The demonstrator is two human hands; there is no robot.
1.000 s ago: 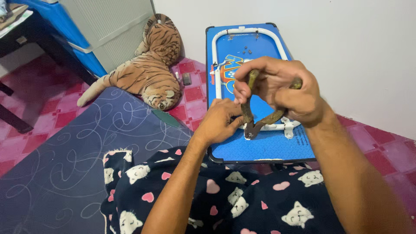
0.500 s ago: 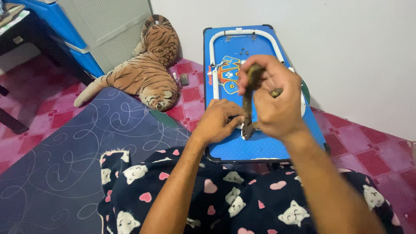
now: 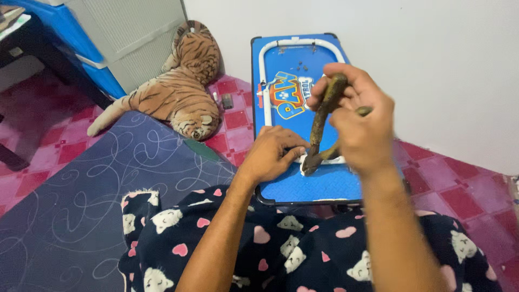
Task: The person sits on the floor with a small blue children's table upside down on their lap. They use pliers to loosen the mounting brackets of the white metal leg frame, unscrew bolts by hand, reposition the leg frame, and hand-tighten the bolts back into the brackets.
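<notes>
Two hands are working over one small blue bench (image 3: 324, 186), both yours. Your right hand (image 3: 359, 116) is curling shut around the two handles of one rusty brown pair of pliers (image 3: 320, 130), gripping them near the top and holding the tool nearly upright, its nose pointing down and meeting the bench top close to the near edge. Your left hand (image 3: 273, 154) is lying palm down on the bench just beside that nose, fingers (image 3: 294, 154) loosely bent and reaching toward the tip; whether they are pinching anything there is too small to tell. One white rounded rail (image 3: 262, 59) is running around the bench top, enclosing one colourful printed emblem (image 3: 286, 94), and a few tiny dark bits (image 3: 303, 66) are lying near the far end, too small to count surely. One plush tiger (image 3: 181, 89) is sprawling on the red chequered floor (image 3: 459, 184) to the left of the bench, with one dark patterned mat (image 3: 81, 200) lying in front of it. One dark cloth with cats and hearts (image 3: 281, 254) is covering your lap beneath both forearms.
</notes>
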